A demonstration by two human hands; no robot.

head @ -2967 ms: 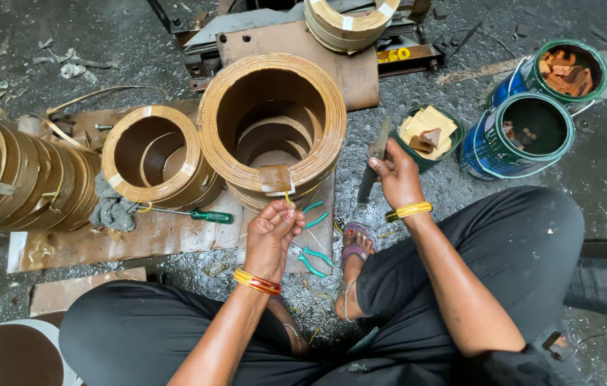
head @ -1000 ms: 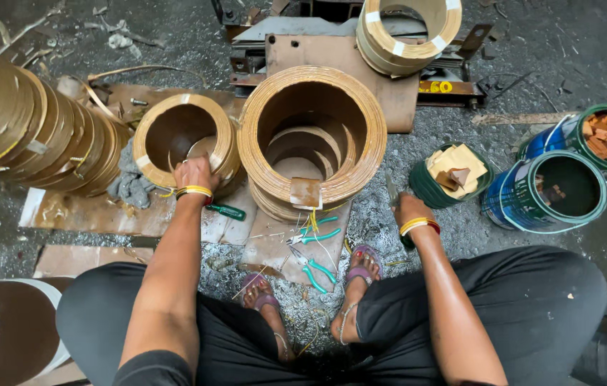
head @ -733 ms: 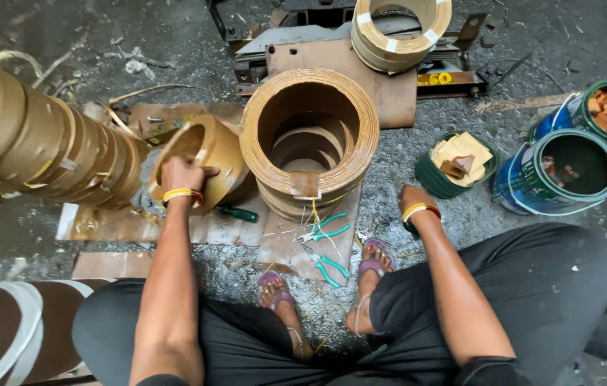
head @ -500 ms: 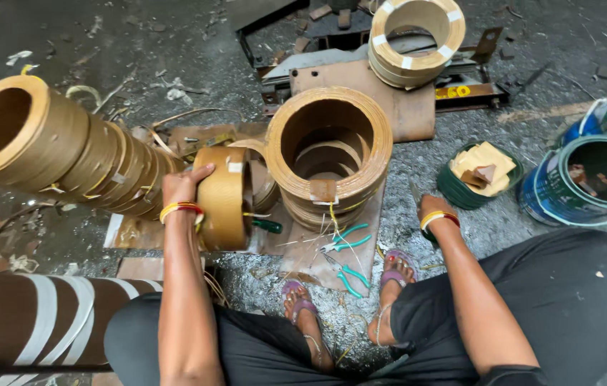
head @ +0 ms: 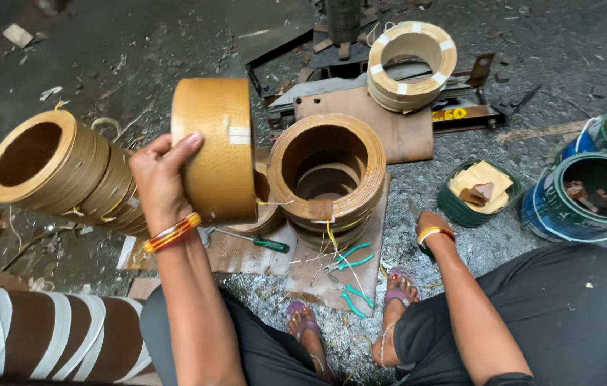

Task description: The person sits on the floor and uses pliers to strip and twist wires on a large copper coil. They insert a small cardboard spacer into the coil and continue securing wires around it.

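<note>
Scanning from the left, I see a row of tan rings [head: 60,168] lying on their sides. My left hand [head: 160,182] grips a wide tan paper-wound ring [head: 214,146], held on edge in the air above the board [head: 246,254], where a green-handled screwdriver [head: 257,241] lies. Beside it stands a larger ring stack [head: 328,175], green pliers [head: 350,279] in front. My right hand [head: 432,227] rests on the ground near a green tin [head: 478,196]; I cannot tell whether its fingers are curled.

Tan ring [head: 215,146], green-handled screwdriver [head: 253,241]
</note>
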